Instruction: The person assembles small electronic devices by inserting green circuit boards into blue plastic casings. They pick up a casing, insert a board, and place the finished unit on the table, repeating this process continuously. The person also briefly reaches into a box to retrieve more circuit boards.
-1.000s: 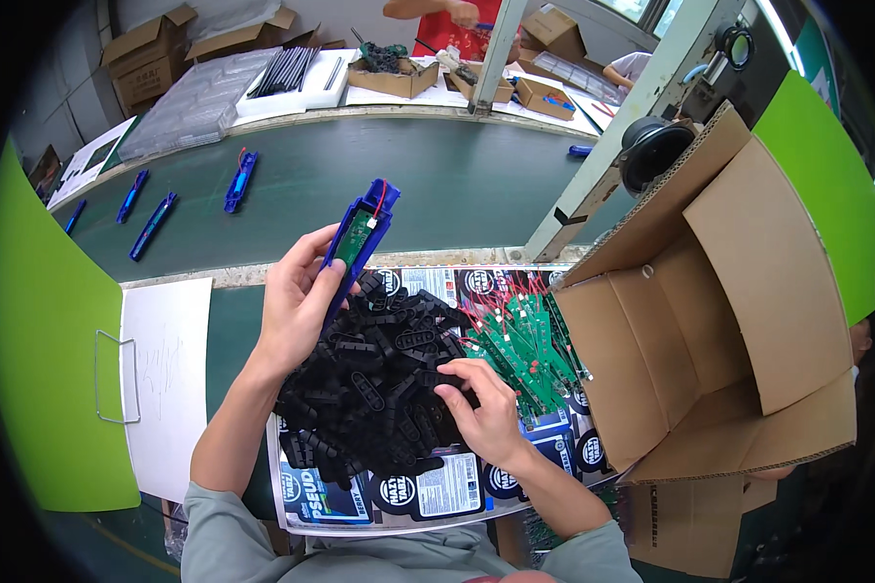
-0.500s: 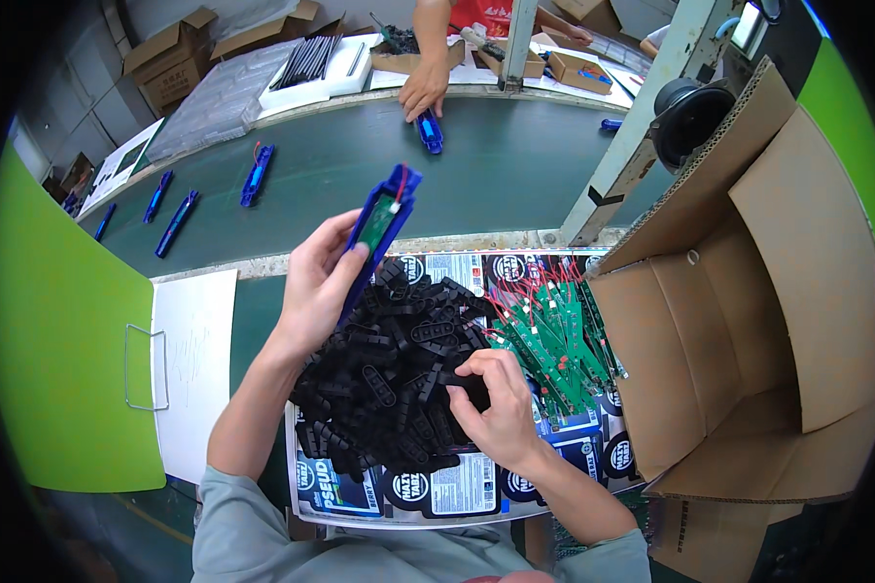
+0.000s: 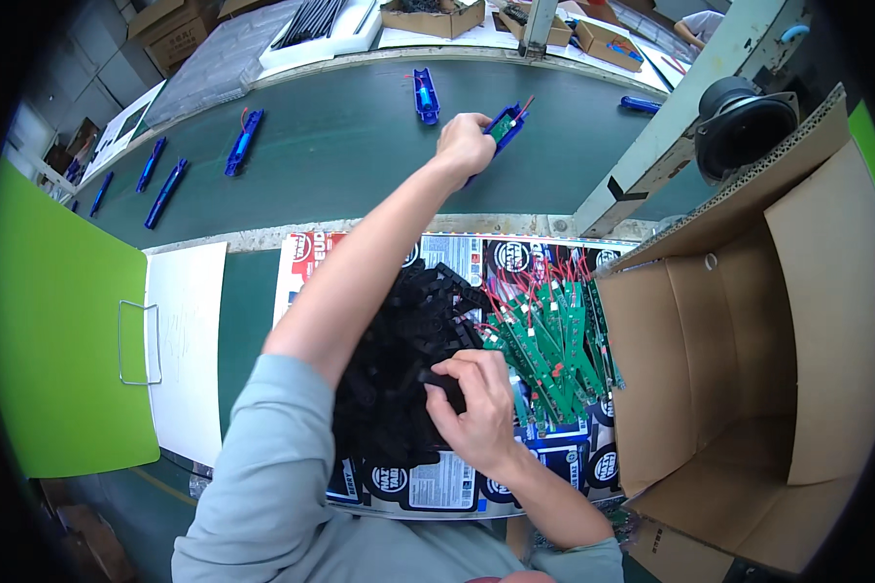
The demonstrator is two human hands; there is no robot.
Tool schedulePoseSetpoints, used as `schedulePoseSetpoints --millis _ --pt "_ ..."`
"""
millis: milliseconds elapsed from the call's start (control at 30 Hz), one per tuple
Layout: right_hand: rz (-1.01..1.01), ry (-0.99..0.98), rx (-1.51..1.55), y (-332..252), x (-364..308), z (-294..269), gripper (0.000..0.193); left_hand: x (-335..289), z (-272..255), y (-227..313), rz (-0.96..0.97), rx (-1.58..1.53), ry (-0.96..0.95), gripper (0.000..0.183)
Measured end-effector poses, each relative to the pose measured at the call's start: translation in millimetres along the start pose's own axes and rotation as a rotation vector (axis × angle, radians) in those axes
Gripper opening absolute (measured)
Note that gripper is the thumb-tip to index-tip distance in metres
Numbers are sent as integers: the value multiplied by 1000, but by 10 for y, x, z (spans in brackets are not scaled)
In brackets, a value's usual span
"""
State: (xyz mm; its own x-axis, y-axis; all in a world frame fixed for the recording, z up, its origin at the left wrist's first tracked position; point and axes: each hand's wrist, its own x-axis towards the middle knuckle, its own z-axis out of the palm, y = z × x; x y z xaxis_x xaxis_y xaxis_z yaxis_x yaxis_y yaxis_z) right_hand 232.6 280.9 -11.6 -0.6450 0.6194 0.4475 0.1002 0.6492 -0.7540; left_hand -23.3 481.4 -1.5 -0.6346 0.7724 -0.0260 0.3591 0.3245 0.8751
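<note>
My left hand [image 3: 465,148] reaches out over the green belt, closed on a long blue plastic casing [image 3: 503,137]. Inside that casing lies a green circuit board with a red wire sticking out at its far end. My right hand [image 3: 478,403] is at the right side of a heap of black plastic parts [image 3: 389,389], its thumb and forefinger pinched on a small black plastic part [image 3: 441,382]. My left forearm hides some of the heap. To the right of the heap lies a pile of green circuit boards [image 3: 554,350] with red wires.
More blue casings [image 3: 245,143] lie along the belt [image 3: 331,136], one [image 3: 425,97] just beyond my left hand. An open cardboard box [image 3: 695,360] stands at the right, beside a metal post [image 3: 651,146] and a round black speaker [image 3: 744,126]. A green panel [image 3: 63,330] is at the left.
My left hand has carried the blue casing forward and right, from above the heap to over the belt. The other person's hand has left the casing on the belt. My right hand stays pinched by the heap.
</note>
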Motion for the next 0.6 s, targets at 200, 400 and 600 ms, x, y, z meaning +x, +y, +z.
schedulePoseSetpoints --millis 200,400,600 --pt "11 -29 9 -5 -5 -7 30 278 415 -139 5 325 81 30" --pt "30 -45 4 -5 0 -36 29 276 355 -256 152 480 50 37" --pt "-20 -14 -15 0 24 -14 27 47 -291 -478 340 429 131 43"
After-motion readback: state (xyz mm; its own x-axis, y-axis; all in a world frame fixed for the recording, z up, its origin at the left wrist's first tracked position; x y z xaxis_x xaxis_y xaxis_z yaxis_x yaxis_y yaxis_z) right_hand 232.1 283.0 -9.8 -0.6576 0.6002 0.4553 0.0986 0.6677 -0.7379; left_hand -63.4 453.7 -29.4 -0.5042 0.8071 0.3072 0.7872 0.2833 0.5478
